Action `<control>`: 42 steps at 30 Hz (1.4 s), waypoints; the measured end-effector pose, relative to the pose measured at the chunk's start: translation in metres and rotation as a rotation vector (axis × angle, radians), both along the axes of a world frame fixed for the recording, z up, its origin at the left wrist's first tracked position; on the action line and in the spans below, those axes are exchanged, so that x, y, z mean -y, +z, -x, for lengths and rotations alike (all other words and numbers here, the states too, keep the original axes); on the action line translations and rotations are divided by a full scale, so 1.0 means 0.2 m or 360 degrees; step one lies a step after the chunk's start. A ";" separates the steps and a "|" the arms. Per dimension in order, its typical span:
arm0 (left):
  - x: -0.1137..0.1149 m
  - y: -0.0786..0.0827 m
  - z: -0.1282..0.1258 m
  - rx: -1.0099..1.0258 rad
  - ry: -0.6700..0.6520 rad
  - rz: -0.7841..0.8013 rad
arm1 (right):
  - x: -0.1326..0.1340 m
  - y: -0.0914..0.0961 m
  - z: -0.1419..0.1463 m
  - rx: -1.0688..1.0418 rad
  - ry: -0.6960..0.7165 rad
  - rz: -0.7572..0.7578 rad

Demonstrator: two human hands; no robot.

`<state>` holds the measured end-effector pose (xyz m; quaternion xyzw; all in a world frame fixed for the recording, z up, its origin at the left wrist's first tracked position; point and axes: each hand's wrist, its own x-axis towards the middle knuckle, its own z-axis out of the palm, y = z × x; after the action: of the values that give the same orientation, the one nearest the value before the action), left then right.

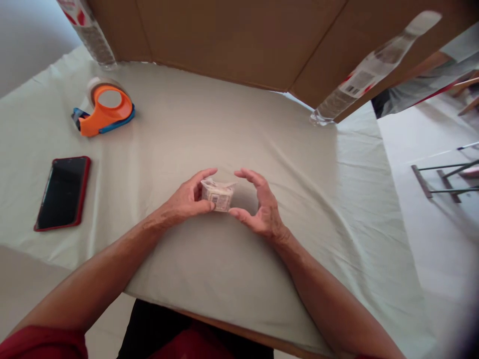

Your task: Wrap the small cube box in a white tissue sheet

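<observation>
A small plastic-wrapped box [220,198] is sitting between the left hand [186,198], which is pinching its left side between thumb and fingers, and the right hand [265,208], which is curving, spread, just beside its right side. A pale cloth [179,132] is lying beneath.

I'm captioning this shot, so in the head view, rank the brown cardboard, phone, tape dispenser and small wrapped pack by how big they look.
Brown cardboard
Phone and tape dispenser: too alike to rank
Small wrapped pack
</observation>
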<state>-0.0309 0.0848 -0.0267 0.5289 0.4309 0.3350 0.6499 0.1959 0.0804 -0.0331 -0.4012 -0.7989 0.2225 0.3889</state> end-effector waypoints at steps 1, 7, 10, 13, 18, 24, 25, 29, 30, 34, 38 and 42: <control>0.00 0.01 0.00 -0.0011 -0.0002 -0.0006 | 0.00 0.00 -0.01 -0.0030 -0.0018 0.0016; 0.01 0.01 -0.01 -0.0077 -0.0025 -0.0077 | 0.00 0.01 0.01 -0.0093 0.0028 -0.0036; 0.02 0.00 -0.02 -0.0113 -0.0046 -0.0126 | 0.01 0.02 0.02 -0.0051 0.0016 -0.0054; 0.03 0.00 -0.02 -0.0164 -0.0079 -0.0178 | 0.01 0.03 0.03 -0.0036 0.0018 -0.0151; 0.04 0.01 -0.03 -0.0252 -0.0101 -0.0243 | 0.03 0.03 0.05 -0.0028 0.0013 -0.0285; 0.05 0.01 -0.03 -0.0234 -0.0163 -0.0264 | 0.05 0.06 0.07 -0.0089 -0.0003 -0.0227; 0.06 0.01 -0.03 -0.0227 -0.0179 -0.0270 | 0.05 0.07 0.07 -0.0119 -0.0008 -0.0158; 0.08 0.03 -0.05 -0.0122 -0.0285 -0.0355 | 0.06 0.11 0.06 -0.0395 -0.0102 0.0231; 0.08 0.03 -0.06 -0.0088 -0.0319 -0.0392 | 0.05 0.11 0.06 -0.0486 -0.0131 0.0341; 0.11 0.04 -0.09 -0.0022 -0.0412 -0.0435 | 0.02 0.09 0.05 -0.0822 -0.0234 0.0708; 0.11 0.02 -0.10 0.0012 -0.0428 -0.0370 | -0.02 0.06 0.04 -0.0978 -0.0342 0.0905; 0.10 0.01 -0.08 0.0059 -0.0367 -0.0234 | -0.04 0.07 0.03 -0.1122 -0.0424 0.1030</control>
<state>-0.0146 0.0642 -0.0247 0.6149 0.3296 0.2986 0.6513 0.1892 0.0886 -0.0194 -0.5004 -0.4506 0.5296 0.5159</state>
